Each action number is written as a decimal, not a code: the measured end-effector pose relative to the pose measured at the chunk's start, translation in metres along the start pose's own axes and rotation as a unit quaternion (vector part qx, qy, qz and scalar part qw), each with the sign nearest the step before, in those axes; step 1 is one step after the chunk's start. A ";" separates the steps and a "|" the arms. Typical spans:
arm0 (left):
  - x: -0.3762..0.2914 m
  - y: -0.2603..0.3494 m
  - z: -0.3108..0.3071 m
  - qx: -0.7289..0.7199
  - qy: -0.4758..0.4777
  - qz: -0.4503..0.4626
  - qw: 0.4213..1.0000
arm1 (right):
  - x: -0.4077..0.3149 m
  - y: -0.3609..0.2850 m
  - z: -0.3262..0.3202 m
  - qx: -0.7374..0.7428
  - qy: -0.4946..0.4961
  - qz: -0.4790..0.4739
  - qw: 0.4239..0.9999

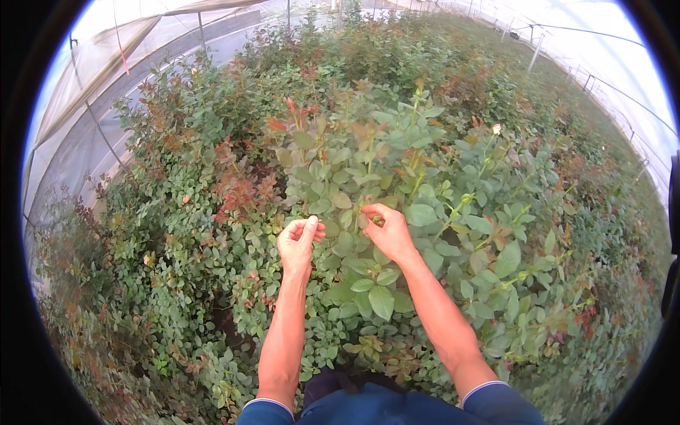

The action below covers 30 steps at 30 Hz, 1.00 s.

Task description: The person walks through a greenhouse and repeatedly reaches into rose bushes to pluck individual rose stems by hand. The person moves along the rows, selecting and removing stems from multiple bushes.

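Observation:
Dense rose bushes with green and reddish leaves fill the space before me. My left hand (302, 240) is raised over the foliage, its thumb pressed to the curled fingers; whether something small is between them cannot be told. A little to the right, my right hand (387, 228) reaches to a rose stem, thumb and forefinger bent around a small green part near the stem's upper leaves. Whether the fingertips close on it is unclear. A green rosebud (467, 198) stands on a stem right of my right hand. Broad green leaves (381, 300) lie below and between my hands.
A pink and white rose bloom (496, 128) rises at the upper right. Red young leaves (236, 195) grow left of my hands. Plastic greenhouse sheeting (79, 79) and metal poles (536, 52) border the bushes. A red strip (123, 57) hangs at the upper left.

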<state>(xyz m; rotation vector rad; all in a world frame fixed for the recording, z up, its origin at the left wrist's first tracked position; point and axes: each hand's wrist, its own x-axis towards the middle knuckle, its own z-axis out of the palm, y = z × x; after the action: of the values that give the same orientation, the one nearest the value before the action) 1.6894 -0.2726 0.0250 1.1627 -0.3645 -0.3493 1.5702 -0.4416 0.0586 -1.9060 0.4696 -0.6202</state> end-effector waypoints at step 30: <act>0.224 0.002 -0.021 0.233 -0.314 0.121 0.912 | 0.136 -0.011 0.119 -0.081 0.164 0.066 0.981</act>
<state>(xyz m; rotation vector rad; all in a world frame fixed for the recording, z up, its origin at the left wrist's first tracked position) 1.8985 -0.3548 0.0412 1.4321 -1.1997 -0.4271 1.7508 -0.4297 0.0569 -1.9114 0.8746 -0.8344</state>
